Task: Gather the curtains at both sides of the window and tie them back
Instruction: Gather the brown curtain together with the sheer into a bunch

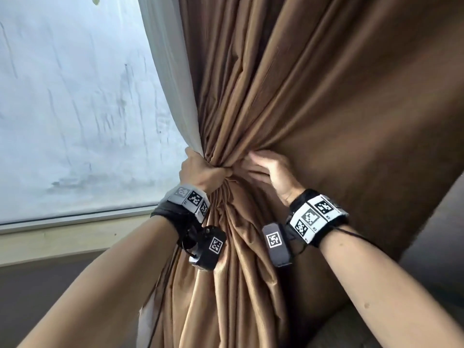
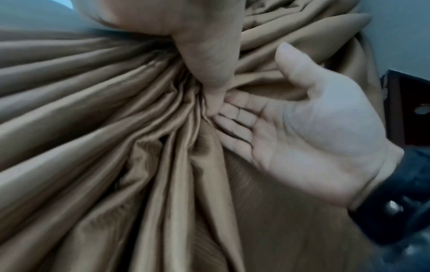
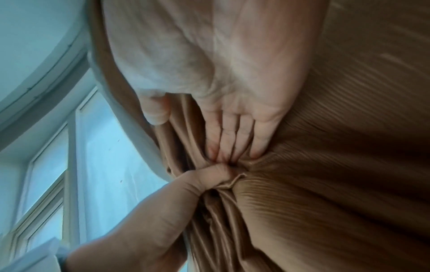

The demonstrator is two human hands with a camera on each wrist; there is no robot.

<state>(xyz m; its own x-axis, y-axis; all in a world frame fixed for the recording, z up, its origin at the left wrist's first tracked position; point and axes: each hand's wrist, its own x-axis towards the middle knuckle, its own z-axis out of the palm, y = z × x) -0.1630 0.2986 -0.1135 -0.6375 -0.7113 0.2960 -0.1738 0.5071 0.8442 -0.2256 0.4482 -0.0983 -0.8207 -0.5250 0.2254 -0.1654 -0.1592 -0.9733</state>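
Note:
A brown curtain (image 1: pixel 313 96) with a white lining (image 1: pixel 173 79) hangs to the right of the window (image 1: pixel 75 96). My left hand (image 1: pixel 203 172) grips the curtain in a tight bunch at mid-height, so the folds fan out above and below the fist. My right hand (image 1: pixel 271 169) is just right of the bunch. In the left wrist view the right hand (image 2: pixel 314 138) shows its palm with its fingers (image 2: pixel 237 117) straight and the tips tucked into the folds beside the left hand (image 2: pixel 204 55). The right wrist view shows my right hand (image 3: pixel 232 92) pressing the cloth above the left fist (image 3: pixel 204 176). No tie-back is visible.
A window sill (image 1: pixel 62 237) runs below the glass at left. A grey surface (image 1: pixel 439 234) lies at the lower right past the curtain's edge. A dark panel with holes (image 2: pixel 409 110) shows at the right of the left wrist view.

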